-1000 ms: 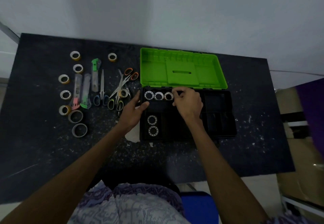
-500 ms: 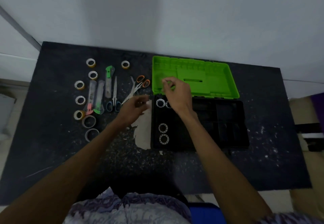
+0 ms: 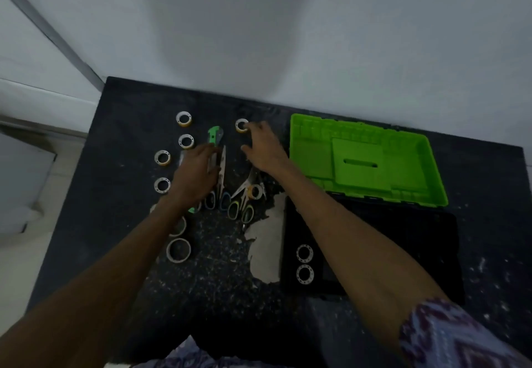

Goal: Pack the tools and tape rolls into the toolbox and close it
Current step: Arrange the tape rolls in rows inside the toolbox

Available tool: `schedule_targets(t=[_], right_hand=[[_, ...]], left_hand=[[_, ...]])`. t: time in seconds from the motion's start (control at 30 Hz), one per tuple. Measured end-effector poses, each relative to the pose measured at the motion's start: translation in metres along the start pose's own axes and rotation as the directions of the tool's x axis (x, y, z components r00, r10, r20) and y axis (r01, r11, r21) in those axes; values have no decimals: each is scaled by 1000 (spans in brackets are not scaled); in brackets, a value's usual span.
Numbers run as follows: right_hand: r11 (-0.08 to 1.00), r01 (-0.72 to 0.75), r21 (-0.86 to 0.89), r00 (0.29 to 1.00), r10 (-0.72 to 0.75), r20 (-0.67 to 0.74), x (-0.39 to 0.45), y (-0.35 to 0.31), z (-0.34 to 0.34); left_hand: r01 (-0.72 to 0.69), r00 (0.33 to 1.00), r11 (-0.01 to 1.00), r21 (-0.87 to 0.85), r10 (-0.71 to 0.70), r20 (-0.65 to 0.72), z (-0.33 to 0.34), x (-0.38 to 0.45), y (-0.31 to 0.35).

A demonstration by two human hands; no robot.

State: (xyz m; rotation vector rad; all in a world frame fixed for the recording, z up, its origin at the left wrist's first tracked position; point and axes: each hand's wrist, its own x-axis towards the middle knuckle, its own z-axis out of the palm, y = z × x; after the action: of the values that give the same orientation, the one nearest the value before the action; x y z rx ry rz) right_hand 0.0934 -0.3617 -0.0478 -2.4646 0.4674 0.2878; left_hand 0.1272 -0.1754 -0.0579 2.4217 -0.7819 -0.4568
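The black toolbox lies open on the right, its green lid folded back. Two tape rolls sit in its front left part; my right forearm hides the back left part. My right hand reaches left, fingers spread, fingertips at a small yellow tape roll. My left hand lies open over the utility knives and scissors. Several small tape rolls stand in a column further left, and larger grey rolls lie near my left forearm.
A second pair of scissors with yellow-green handles lies by another small roll. The black tabletop has a chipped pale patch left of the toolbox. A white wall rises behind the table.
My right hand left the toolbox and swung left to the far tape roll. My left hand moved up-left over the knives. The camera turned left.
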Motion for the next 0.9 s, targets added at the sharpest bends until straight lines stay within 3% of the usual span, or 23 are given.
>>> schedule_targets(t=[0.17, 0.33, 0.43, 0.53, 0.63, 0.77, 0.9], right_hand=[[999, -38, -32, 997, 35, -72, 38, -9, 19], [996, 31, -88, 990, -43, -135, 56, -6, 30], [999, 45, -5, 988, -45, -150, 49, -9, 38], [978, 43, 203, 979, -1, -202, 26, -17, 42], [911, 68, 407, 960, 50, -275, -13, -17, 32], [871, 105, 480, 910, 112, -400, -81, 9, 4], [863, 68, 501, 847, 216, -486, -144, 48, -22]], left_hand=[[21, 999, 998, 60, -23, 26, 5, 14, -1], [15, 1000, 1000, 27, -14, -13, 14, 18, -11], [12, 999, 1000, -7, -13, -36, 19, 14, -13], [15, 996, 999, -40, -18, -83, 26, 2, -6], [4, 994, 977, -212, -26, -102, 38, -18, 18], [-51, 998, 908, -415, 26, -64, 56, -52, 74], [137, 990, 793, -594, -94, 104, 88, -84, 117]])
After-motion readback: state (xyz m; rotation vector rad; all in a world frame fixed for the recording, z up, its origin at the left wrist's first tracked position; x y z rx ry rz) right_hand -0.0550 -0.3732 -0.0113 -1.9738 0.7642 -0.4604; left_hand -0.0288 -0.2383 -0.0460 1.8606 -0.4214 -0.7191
